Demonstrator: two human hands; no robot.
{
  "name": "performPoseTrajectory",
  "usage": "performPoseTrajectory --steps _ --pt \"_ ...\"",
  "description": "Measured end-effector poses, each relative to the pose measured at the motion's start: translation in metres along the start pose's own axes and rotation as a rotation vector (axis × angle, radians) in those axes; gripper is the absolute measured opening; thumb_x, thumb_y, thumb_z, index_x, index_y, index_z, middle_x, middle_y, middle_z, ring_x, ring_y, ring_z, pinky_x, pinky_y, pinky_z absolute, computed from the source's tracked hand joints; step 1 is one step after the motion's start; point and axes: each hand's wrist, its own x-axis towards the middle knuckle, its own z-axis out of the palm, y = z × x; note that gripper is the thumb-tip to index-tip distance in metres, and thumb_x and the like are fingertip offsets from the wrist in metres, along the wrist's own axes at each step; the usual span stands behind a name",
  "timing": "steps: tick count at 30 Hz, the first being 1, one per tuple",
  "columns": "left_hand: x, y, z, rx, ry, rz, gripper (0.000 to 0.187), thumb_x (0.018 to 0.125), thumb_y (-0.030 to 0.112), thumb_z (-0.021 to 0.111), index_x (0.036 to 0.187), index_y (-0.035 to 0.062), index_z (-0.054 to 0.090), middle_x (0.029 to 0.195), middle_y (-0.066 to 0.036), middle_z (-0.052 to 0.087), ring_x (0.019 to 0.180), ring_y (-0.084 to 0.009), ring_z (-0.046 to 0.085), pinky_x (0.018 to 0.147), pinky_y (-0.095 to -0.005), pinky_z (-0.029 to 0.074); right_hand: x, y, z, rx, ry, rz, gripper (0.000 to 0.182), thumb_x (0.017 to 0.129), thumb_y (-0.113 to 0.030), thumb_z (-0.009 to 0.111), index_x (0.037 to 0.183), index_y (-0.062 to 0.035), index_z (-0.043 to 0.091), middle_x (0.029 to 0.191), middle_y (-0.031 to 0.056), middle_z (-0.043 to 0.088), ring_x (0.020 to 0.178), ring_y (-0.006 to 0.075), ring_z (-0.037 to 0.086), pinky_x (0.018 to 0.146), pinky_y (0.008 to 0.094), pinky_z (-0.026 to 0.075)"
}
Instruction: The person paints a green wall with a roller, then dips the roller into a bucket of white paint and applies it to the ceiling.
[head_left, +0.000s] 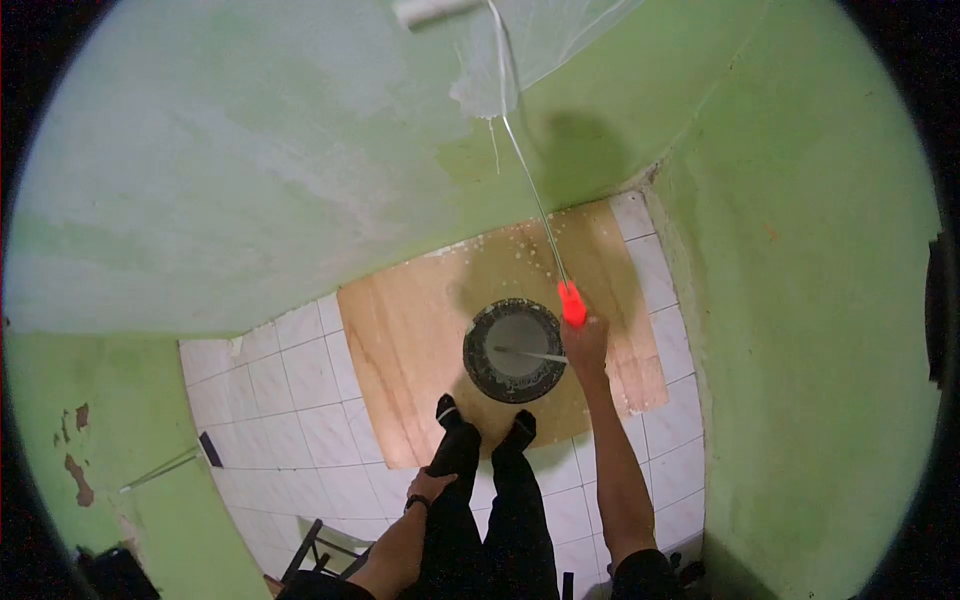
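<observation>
Red tapered handle (572, 303) is clamped in right hand (587, 345); unclenched left hand (430, 486) touches trousers (517, 505).

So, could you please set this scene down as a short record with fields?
Right hand: gripping the red handle of a paint roller
Roller head: up by the front wall
Left hand: on the left leg
Bucket: black, on a wooden board, pale liquid inside, stick over rim
Floor: white tiles
Front wall: green, partly coated pale

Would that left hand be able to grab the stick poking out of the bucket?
Probably, with some leaning: the left hand rests on the leg, seemingly holding nothing, and nothing visible blocks the way to the stick in the open bucket.
</observation>
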Motion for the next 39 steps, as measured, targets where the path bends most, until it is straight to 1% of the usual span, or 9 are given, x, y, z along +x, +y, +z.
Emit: performPoseTrajectory --steps 6,14,24,26,31,33,35,36,39 --pt "-0.007 0.003 0.003 0.001 0.022 0.01 0.094 0.054 0.064 0.07 0.124 0.0072 0.044 0.12 -0.016 0.054 0.114 -0.0309 0.05 0.095 -0.0404 0.039 0.047 -0.054 0.009 0.184 -0.082 -0.027 0.024 0.071 -0.016 0.062 0.064 0.0056 0.056 0.054 0.0206 0.053 0.051 0.0331 0.057 0.047 0.0419 0.039" --pt "-0.007 -0.004 0.008 -0.03 -0.007 -0.017 0.094 0.056 0.063 0.069 0.126 0.0062 0.042 0.122 -0.016 0.052 0.113 -0.0309 0.05 0.095 -0.0405 0.04 -0.083 0.056 0.068 -0.014 -0.231 0.4 0.029 0.071 -0.022 0.065 0.064 0.0053 0.056 0.059 0.0219 0.057 0.059 0.0365 0.06 0.052 0.0429 0.044" --pt "-0.016 0.001 0.007 -0.047 0.012 -0.025 0.095 0.056 0.064 0.068 0.126 0.0054 0.041 0.122 -0.018 0.052 0.113 -0.0318 0.05 0.094 -0.0412 0.04 -0.157 0.105 0.052 -0.213 -0.32 0.422 0.029 0.074 -0.025 0.061 0.072 0.0046 0.061 0.074 0.0238 0.062 0.071 0.0386 0.062 0.06 0.0472 0.048" --pt "-0.017 0.004 0.006 -0.018 0.011 -0.03 0.095 0.057 0.064 0.068 0.126 0.0052 0.041 0.121 -0.018 0.052 0.113 -0.032 0.05 0.094 -0.0413 0.04 -0.176 0.103 0.051 -0.379 -0.176 0.392 0.027 0.072 -0.022 0.06 0.059 0.0011 0.057 0.049 0.0136 0.054 0.051 0.0282 0.059 0.048 0.0418 0.043" --pt "-0.02 0.006 0.01 -0.005 0.03 -0.02 0.093 0.057 0.061 0.07 0.123 0.0023 0.042 0.119 -0.018 0.054 0.111 -0.0314 0.052 0.092 -0.0395 0.042 -0.115 0.084 0.062 0.06 -0.59 0.656 0.032 0.074 -0.026 0.061 0.056 -0.0004 0.055 0.045 0.008 0.051 0.044 0.0191 0.056 0.044 0.0357 0.041" --pt "-0.021 0.004 0.01 -0.002 0.056 -0.007 0.091 0.057 0.058 0.072 0.121 -0.0001 0.044 0.116 -0.018 0.056 0.108 -0.0304 0.054 0.09 -0.0376 0.043 -0.08 0.127 0.112 0.045 -0.432 0.356 0.031 0.073 -0.026 0.061 0.056 -0.0004 0.056 0.045 0.0071 0.051 0.042 0.0177 0.054 0.043 0.0349 0.041" --pt "-0.017 -0.001 0.012 -0.027 0.041 0.005 0.092 0.057 0.059 0.072 0.121 -0.0007 0.045 0.116 -0.019 0.055 0.109 -0.0302 0.053 0.09 -0.0376 0.043 -0.003 0.078 0.084 0.323 -0.695 0.334 0.027 0.071 -0.022 0.063 0.055 -0.0012 0.056 0.048 0.0061 0.053 0.043 0.0165 0.053 0.042 0.0328 0.04" --pt "-0.018 -0.002 0.011 -0.021 0.04 0.009 0.092 0.057 0.059 0.072 0.121 -0.0007 0.045 0.116 -0.019 0.055 0.109 -0.0302 0.053 0.09 -0.0376 0.043 0.036 0.042 0.077 0.113 -0.756 0.538 0.025 0.07 -0.021 0.064 0.055 -0.0023 0.057 0.048 0.0062 0.053 0.041 0.0167 0.051 0.041 0.0309 0.039" --pt "-0.018 -0.002 0.011 -0.006 0.019 0.016 0.096 0.055 0.064 0.068 0.126 0.0048 0.041 0.12 -0.018 0.053 0.112 -0.0322 0.05 0.094 -0.0412 0.04 0.105 0.046 0.074 0.144 -0.699 0.258 0.024 0.07 -0.02 0.065 0.056 -0.0019 0.057 0.048 0.007 0.053 0.041 0.0171 0.051 0.04 0.0306 0.039"
